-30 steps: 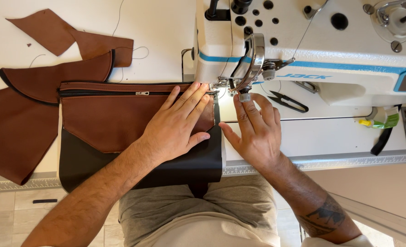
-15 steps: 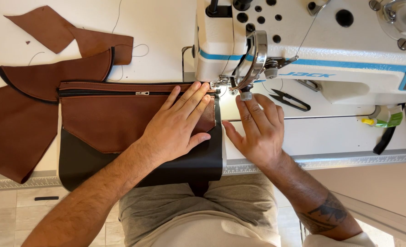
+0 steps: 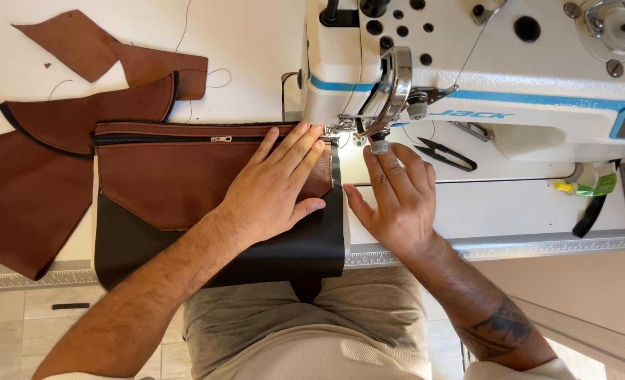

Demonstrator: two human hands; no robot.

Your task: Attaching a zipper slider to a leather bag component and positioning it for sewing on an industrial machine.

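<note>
1. Head view, centre of the frame: left hand spread flat, palm down, on the brown leather panel; fingers open, grasping nothing, fingertips close to the needle area.
2. Right of centre: right hand also flat and open on the white machine bed, just beside the right edge of the panel; fingertips near the presser foot, thumb toward the black edge. Holding nothing.
3. Brown leather panel lying across the middle left of the frame, with a black zipper along its upper edge and a black leather layer under it, hanging over the table front toward the lap.
4. Right end of the panel at the presser foot, under the head of the white sewing machine at the upper right. Exact contact with the needle not clear, partly hidden by the fingers.
5. Upper left and left of the frame: several loose brown leather pieces on the white table, one with a black bound edge, touching the panel's left side.
6. Right of the machine head: black thread snips on the bed, well apart from the right hand.
7. Far right: a yellow and green small bottle, lying down.
8. Lower edge: ruler strip along the table front, grey shorts below.
</note>
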